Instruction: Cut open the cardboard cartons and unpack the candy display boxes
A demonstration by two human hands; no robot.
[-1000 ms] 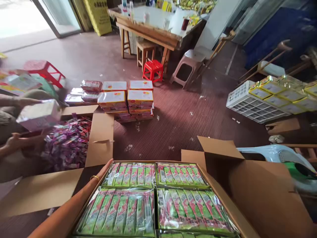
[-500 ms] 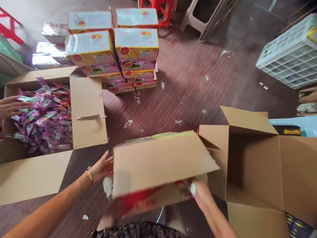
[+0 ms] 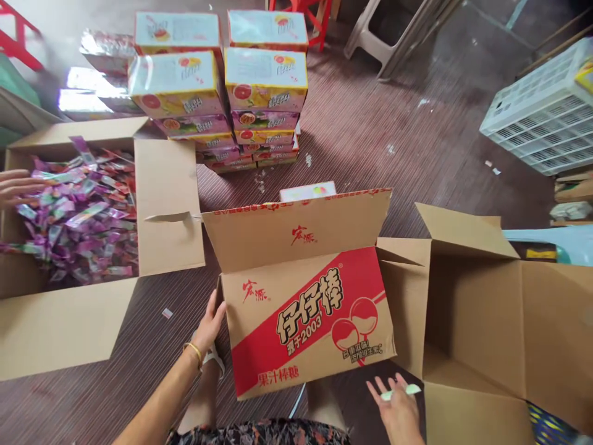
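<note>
I saw the left hand (image 3: 209, 329) touching the red-printed box (image 3: 308, 324), grip unclear; well apart, the right hand (image 3: 396, 409), spread wide, carried a pale strip (image 3: 410, 389).

A white crate (image 3: 540, 117) stands right of a grey stool (image 3: 402, 42) and a red stool (image 3: 325, 23)

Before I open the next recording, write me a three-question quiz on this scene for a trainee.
1. Which touches the right hand: a) a red stool, b) a small pale object, c) a white crate?
2. True or false: the left hand touches the printed carton.
3. From the wearer's view, on which side of the printed carton is the open carton of wrapped pieces?

Key: 1. b. 2. True. 3. Left.
</note>
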